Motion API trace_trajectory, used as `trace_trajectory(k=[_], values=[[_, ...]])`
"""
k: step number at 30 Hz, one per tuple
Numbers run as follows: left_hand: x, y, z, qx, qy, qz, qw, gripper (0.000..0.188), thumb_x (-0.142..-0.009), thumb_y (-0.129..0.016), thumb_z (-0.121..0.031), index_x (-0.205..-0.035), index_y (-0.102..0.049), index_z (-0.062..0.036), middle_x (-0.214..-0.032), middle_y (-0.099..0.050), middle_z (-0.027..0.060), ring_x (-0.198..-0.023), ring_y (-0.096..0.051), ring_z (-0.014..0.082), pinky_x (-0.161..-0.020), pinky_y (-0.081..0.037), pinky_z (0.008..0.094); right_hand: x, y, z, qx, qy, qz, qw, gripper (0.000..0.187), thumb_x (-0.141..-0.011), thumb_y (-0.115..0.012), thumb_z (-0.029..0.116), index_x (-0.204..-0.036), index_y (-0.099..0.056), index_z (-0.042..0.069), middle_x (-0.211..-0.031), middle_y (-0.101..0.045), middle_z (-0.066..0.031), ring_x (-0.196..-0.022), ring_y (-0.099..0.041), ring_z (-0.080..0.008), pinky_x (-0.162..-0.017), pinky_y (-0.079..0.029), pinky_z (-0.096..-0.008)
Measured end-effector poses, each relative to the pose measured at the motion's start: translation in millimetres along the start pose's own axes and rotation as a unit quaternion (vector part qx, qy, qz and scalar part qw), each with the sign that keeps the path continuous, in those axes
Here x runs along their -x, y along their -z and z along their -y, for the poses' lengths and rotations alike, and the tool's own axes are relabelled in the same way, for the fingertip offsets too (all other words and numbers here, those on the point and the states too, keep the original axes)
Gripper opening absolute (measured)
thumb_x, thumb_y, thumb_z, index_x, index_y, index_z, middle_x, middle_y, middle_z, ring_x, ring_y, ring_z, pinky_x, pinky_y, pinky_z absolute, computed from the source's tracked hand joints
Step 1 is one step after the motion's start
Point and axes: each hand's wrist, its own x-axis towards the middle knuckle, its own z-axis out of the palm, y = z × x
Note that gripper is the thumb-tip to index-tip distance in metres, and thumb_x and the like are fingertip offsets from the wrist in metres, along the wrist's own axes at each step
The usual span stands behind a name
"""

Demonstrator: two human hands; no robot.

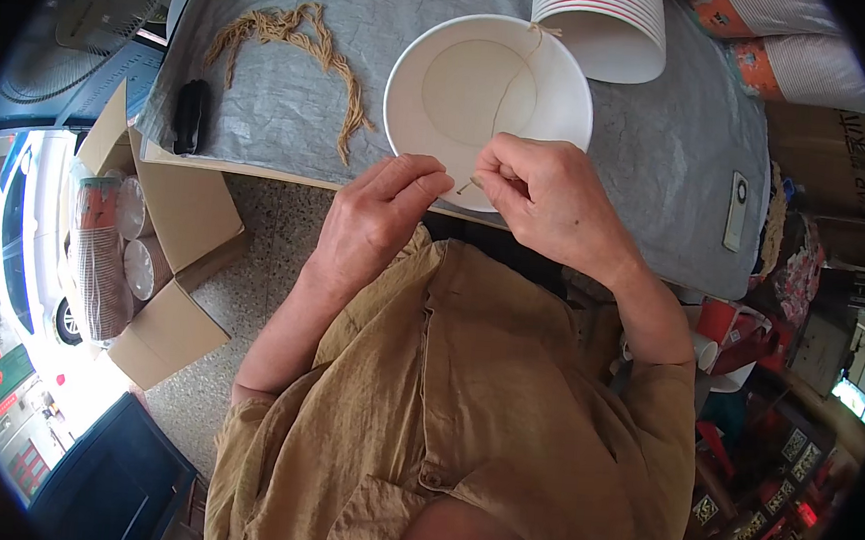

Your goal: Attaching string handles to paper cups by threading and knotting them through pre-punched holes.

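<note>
A large white paper tub (432,59) stands at the table's near edge, its mouth facing up. A thin beige string (510,93) is knotted at the tub's far rim and runs across the inside toward my right hand. My right hand (562,204) is over the near right rim, thumb and forefinger closed in a pinch on the string. A short string end shows between the two hands. My left hand (382,206) is just outside the near left rim, its fingertips pressed together; whatever they hold, if anything, is hidden.
A nested stack of white tubs (609,42) lies beyond. Loose beige strings (341,73) and a black object (191,116) rest on the grey-covered table (273,118). Wrapped cup stacks (807,71) sit at right; a cardboard box (191,213) with more stands at left.
</note>
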Motion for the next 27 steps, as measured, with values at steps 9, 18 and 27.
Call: trace_trajectory(k=[9,18,27], values=[[-1,1,-2,0.002,0.010,0.012,1.000,0.034,-0.073,-0.067,0.005,-0.105,-0.070,-0.0063,-0.109,-0.068,0.0064,-0.096,-0.070,0.0268,-0.078,-0.060,0.0372,0,-1,-1,0.016,-0.004,0.011,1.000,0.008,-0.090,-0.065,0.009,-0.086,-0.063,0.002,-0.071,-0.066,-0.0175,-0.070,-0.066,-0.0388,-0.062,-0.050,-0.0481],[-10,6,-2,-0.001,0.008,0.019,1.000,0.025,-0.078,-0.071,0.002,-0.101,-0.071,-0.0078,-0.103,-0.069,0.0051,-0.089,-0.071,0.0264,-0.073,-0.059,0.0367,-2,-5,-5,0.045,0.015,-0.003,0.999,0.014,-0.091,-0.064,0.013,-0.082,-0.064,0.002,-0.074,-0.066,-0.0178,-0.073,-0.066,-0.0394,-0.064,-0.050,-0.0494],[-13,7,-3,0.005,0.013,0.023,1.000,0.020,-0.083,-0.075,-0.002,-0.101,-0.072,-0.0090,-0.102,-0.069,0.0052,-0.088,-0.071,0.0262,-0.072,-0.059,0.0367,-3,-3,-2,0.110,0.009,-0.034,0.993,0.010,-0.090,-0.066,0.009,-0.085,-0.064,0.001,-0.079,-0.069,-0.0158,-0.073,-0.069,-0.0355,-0.063,-0.052,-0.0427]])
